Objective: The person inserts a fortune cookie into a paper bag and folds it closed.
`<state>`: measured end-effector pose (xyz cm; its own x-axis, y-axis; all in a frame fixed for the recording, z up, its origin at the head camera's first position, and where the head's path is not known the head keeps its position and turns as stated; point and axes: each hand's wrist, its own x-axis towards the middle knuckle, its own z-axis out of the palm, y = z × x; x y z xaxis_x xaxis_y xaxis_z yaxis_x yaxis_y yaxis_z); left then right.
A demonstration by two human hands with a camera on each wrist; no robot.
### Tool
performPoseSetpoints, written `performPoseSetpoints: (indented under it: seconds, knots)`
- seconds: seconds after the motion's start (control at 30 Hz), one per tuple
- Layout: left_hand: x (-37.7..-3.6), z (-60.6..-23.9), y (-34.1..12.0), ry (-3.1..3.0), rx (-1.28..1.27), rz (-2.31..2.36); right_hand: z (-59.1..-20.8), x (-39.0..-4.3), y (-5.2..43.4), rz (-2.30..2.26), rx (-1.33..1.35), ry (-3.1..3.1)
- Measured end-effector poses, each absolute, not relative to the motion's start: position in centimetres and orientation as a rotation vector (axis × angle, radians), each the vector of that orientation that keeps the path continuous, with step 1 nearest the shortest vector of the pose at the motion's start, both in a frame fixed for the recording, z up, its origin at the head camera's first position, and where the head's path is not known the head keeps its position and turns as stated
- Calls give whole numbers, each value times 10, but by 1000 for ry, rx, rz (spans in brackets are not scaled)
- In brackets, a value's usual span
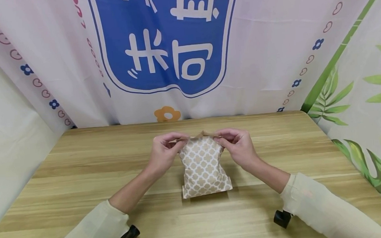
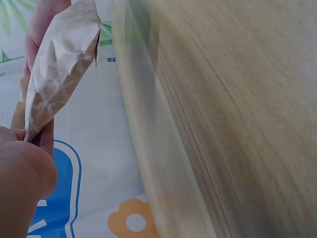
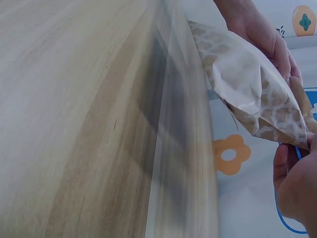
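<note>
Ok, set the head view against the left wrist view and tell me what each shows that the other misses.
Only the head view shows both sleeves, the whole tabletop, the bag's flat base resting on it, and the two hands together: the left hand and right hand each pinch a top corner of the bag. Only the left wrist view shows the bag side-on, puffed out, with its folded brown top edge caught in the left hand's grip. Both show the patterned bag, the wooden table and the blue-and-white backdrop with an orange flower.
</note>
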<state>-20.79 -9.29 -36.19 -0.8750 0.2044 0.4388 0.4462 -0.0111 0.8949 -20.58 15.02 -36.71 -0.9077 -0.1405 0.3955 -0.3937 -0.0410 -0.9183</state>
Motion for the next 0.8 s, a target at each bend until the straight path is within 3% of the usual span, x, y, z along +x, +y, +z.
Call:
performPoseSetpoints:
  seconds: [0.8]
  knots:
    - [-212,-366,-102,-2112,-779,-1895,-372,-207,153,1929,657,-2156]
